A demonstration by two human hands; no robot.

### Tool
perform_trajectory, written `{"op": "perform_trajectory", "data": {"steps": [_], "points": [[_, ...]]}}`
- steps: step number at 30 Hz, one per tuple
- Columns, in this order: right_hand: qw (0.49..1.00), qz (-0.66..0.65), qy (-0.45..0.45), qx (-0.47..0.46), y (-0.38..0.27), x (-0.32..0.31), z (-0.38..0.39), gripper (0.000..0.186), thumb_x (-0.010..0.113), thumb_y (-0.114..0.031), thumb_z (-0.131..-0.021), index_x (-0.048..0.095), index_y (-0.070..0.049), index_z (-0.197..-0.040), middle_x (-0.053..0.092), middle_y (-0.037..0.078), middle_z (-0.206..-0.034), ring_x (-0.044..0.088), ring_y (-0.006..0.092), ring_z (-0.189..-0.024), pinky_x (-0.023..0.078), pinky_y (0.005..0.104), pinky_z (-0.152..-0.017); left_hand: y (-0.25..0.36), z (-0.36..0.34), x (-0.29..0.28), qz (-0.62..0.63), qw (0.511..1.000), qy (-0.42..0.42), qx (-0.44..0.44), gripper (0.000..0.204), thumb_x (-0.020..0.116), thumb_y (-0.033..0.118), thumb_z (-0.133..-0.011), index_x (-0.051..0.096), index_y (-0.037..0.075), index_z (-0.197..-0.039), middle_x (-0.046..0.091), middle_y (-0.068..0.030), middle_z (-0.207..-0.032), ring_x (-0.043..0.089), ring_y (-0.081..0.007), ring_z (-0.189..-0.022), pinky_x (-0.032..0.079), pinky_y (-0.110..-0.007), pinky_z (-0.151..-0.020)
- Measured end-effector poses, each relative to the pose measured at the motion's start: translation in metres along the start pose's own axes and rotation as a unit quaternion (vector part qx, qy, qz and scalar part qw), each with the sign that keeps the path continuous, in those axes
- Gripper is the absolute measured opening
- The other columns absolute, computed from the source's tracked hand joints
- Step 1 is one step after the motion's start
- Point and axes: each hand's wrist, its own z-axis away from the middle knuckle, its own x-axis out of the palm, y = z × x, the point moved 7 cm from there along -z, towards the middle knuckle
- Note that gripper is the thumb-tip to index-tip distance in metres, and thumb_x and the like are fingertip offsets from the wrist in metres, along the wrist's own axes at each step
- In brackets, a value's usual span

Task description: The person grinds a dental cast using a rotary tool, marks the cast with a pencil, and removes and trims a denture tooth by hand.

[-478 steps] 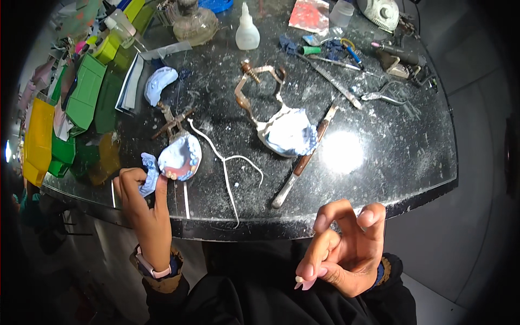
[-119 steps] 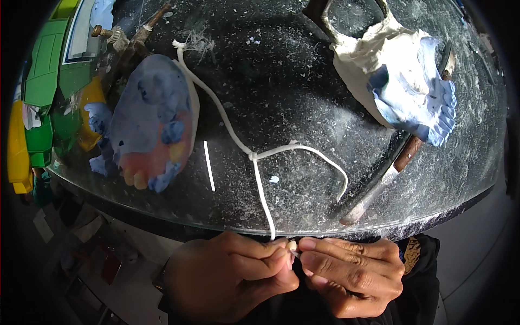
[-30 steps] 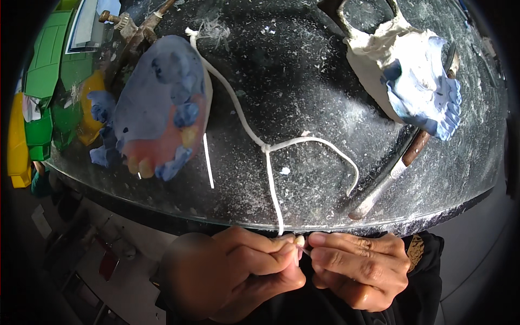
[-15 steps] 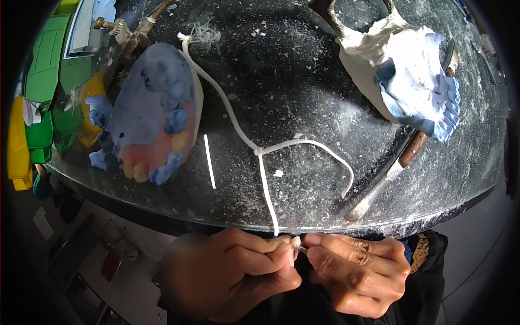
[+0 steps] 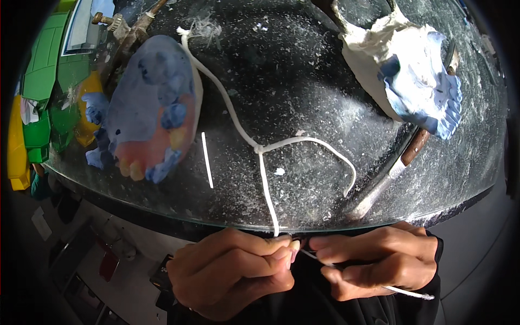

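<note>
My left hand (image 5: 230, 271) is closed at the table's front edge, thumb and forefinger pinching a small ivory tooth piece (image 5: 295, 245) with some pink on it. To its right my right hand (image 5: 382, 260) is closed round a thin white cord (image 5: 410, 293). One end of this cord sticks out below the hand, and a strand (image 5: 310, 254) runs from the fingertips to the tooth piece. A branched, knotted white cord (image 5: 238, 122) lies on the table, one branch reaching down to my left fingertips. Whether the two cords join is hidden by the fingers.
A blue dental cast (image 5: 127, 105) with pink wax and teeth lies at left. Another blue cast (image 5: 422, 81) on white plaster sits back right. Nearer lies a wooden-handled knife (image 5: 398, 169). A short white strip (image 5: 207, 160) and green bins (image 5: 46, 70) are at left; white crumbs dot the dark table.
My right hand has moved right, away from the left, and a strand now shows between them. The cord's loose end has come into view under it. The left hand barely shifted.
</note>
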Motion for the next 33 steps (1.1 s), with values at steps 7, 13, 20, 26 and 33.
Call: {"op": "perform_trajectory", "data": {"steps": [7, 13, 20, 26, 33], "points": [[1.000, 0.011, 0.002, 0.017, 0.004, 0.003, 0.001, 0.029, 0.073, 0.010, -0.058, 0.052, -0.005, -0.072, 0.066, 0.018, -0.070, 0.068, 0.0217, -0.058, 0.057, 0.0241, -0.046, 0.000, 0.002, 0.005, -0.009, 0.999, -0.014, 0.028, 0.031, 0.076, -0.005, -0.055, 0.048, 0.010, -0.059, 0.057, -0.0068, -0.059, 0.057, -0.0121, -0.049, 0.049, -0.023, -0.045], [1.000, -0.020, -0.015, -0.007, 0.004, 0.003, 0.000, 0.025, 0.072, 0.010, -0.061, 0.054, -0.003, -0.070, 0.066, 0.019, -0.073, 0.068, 0.0227, -0.061, 0.058, 0.0253, -0.047, -0.001, 0.006, -0.003, -0.070, 0.997, 0.018, 0.010, 0.030, 0.076, -0.002, -0.056, 0.049, 0.010, -0.058, 0.057, -0.0060, -0.059, 0.059, -0.0120, -0.050, 0.049, -0.023, -0.044], [0.998, -0.010, -0.062, 0.022, 0.003, 0.002, -0.008, 0.022, 0.073, 0.010, -0.062, 0.056, -0.002, -0.070, 0.066, 0.020, -0.075, 0.069, 0.0241, -0.062, 0.058, 0.0264, -0.049, -0.005, 0.000, 0.002, 0.013, 0.998, -0.052, 0.035, 0.023, 0.074, -0.001, -0.057, 0.054, 0.009, -0.063, 0.060, -0.0069, -0.062, 0.060, -0.0120, -0.050, 0.049, -0.023, -0.043], [0.997, -0.010, -0.078, 0.023, 0.005, 0.003, -0.009, 0.023, 0.074, 0.009, -0.061, 0.057, -0.002, -0.069, 0.066, 0.018, -0.075, 0.069, 0.0235, -0.062, 0.057, 0.0259, -0.047, -0.006, -0.002, 0.002, 0.036, 0.993, -0.097, 0.054, 0.021, 0.074, 0.000, -0.059, 0.056, 0.007, -0.065, 0.061, -0.0072, -0.063, 0.061, -0.0121, -0.051, 0.050, -0.022, -0.042], [0.996, 0.000, -0.086, 0.027, 0.005, 0.002, -0.007, 0.023, 0.073, 0.010, -0.060, 0.056, -0.002, -0.069, 0.066, 0.020, -0.079, 0.069, 0.0239, -0.064, 0.058, 0.0266, -0.050, 0.000, -0.004, 0.006, 0.010, 0.983, -0.122, 0.136, 0.020, 0.075, 0.001, -0.061, 0.057, 0.005, -0.067, 0.061, -0.0077, -0.064, 0.063, -0.0133, -0.053, 0.050, -0.021, -0.042]]}}
